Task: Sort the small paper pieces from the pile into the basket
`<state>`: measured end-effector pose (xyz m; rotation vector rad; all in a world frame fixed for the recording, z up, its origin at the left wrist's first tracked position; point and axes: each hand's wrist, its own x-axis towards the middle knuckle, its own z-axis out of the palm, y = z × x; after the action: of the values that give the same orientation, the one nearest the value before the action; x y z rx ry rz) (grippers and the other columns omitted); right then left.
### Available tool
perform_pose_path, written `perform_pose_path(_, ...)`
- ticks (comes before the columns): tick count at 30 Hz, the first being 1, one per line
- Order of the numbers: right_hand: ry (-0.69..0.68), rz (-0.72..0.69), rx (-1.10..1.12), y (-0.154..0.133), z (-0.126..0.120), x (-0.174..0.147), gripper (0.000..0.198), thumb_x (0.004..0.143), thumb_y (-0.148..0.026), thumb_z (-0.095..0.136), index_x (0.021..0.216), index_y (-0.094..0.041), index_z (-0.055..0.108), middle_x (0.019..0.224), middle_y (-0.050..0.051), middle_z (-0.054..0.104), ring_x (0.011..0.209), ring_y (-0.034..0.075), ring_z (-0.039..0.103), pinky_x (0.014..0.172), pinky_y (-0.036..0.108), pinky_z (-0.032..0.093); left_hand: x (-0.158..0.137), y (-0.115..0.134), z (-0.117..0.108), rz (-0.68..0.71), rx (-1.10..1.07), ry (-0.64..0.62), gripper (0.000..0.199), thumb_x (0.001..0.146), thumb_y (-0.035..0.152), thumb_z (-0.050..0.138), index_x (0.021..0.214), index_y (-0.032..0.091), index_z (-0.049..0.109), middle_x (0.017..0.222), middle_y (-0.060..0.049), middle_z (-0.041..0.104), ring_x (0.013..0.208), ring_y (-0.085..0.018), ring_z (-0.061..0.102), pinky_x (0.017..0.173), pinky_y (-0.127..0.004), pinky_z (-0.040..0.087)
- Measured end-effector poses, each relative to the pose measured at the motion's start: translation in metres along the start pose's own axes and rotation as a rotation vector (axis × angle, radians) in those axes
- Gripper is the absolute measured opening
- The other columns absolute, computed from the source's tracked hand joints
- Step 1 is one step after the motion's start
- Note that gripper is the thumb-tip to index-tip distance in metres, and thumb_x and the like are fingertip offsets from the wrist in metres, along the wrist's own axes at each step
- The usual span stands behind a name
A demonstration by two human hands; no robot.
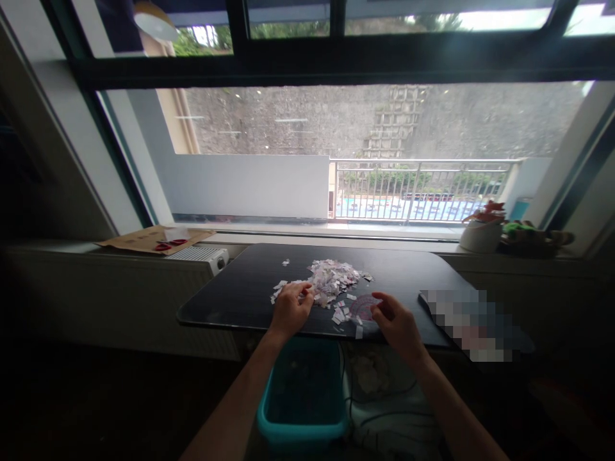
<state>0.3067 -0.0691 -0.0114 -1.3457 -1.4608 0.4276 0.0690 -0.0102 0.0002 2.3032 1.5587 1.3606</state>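
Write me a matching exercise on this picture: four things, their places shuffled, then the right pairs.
Things
1. paper scraps
2. turquoise tub
3. red-handled scissors
4. white pot

Places
A. beyond the right end of the table, by the window
B. on a brown sheet, at the left
C. in a loose heap on the table, by the left hand
D. below the near edge of the table

Right pairs: 1-C, 2-D, 3-B, 4-A
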Motion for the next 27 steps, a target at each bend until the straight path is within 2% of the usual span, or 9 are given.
perform_pose_path(6,0.013,-0.009,0.014,-0.004,-0.001,-0.001,0.03,0.073,-0.033,0.052,0.097,-0.016,0.061,0.062,-0.001,0.057,0.056,0.014,0.054,0.056,0.025,0.045,0.0,0.0,0.0,0.003,0.001,0.009,0.022,0.078,0.03,0.052,0.092,0.019,0.065,0.086,-0.005,0.065,0.087,-0.02,0.058,0.08,-0.033,0.048)
perform_pose_path(14,0.165,0.075,-0.045,0.0,-0.017,-0.018,0.034,0.073,-0.035,0.053,0.1,-0.016,0.06,0.064,0.0,0.059,0.058,0.014,0.055,0.057,0.025,0.046,0.0,0.0,0.001,0.001,-0.018,0.005,0.023,0.079,0.029,0.051,0.092,0.017,0.065,0.088,-0.006,0.066,0.09,-0.02,0.057,0.081,-0.033,0.047)
perform_pose_path(19,0.11,0.056,-0.112,-0.003,-0.015,-0.026,0.033,0.074,-0.035,0.051,0.099,-0.016,0.061,0.063,-0.001,0.06,0.057,0.015,0.057,0.058,0.025,0.046,0.0,0.0,0.001,-0.006,-0.016,0.005,0.022,0.078,0.029,0.051,0.092,0.017,0.065,0.087,-0.006,0.065,0.089,-0.02,0.057,0.08,-0.033,0.048)
perform_pose_path(27,0.004,-0.001,-0.168,-0.017,0.005,-0.01,0.036,0.077,-0.038,0.048,0.104,-0.017,0.059,0.068,0.001,0.064,0.062,0.017,0.061,0.062,0.028,0.047,-0.001,0.0,0.001,-0.013,-0.031,0.002,0.02,0.078,0.026,0.052,0.092,0.018,0.065,0.085,-0.006,0.065,0.087,-0.019,0.057,0.079,-0.034,0.047)
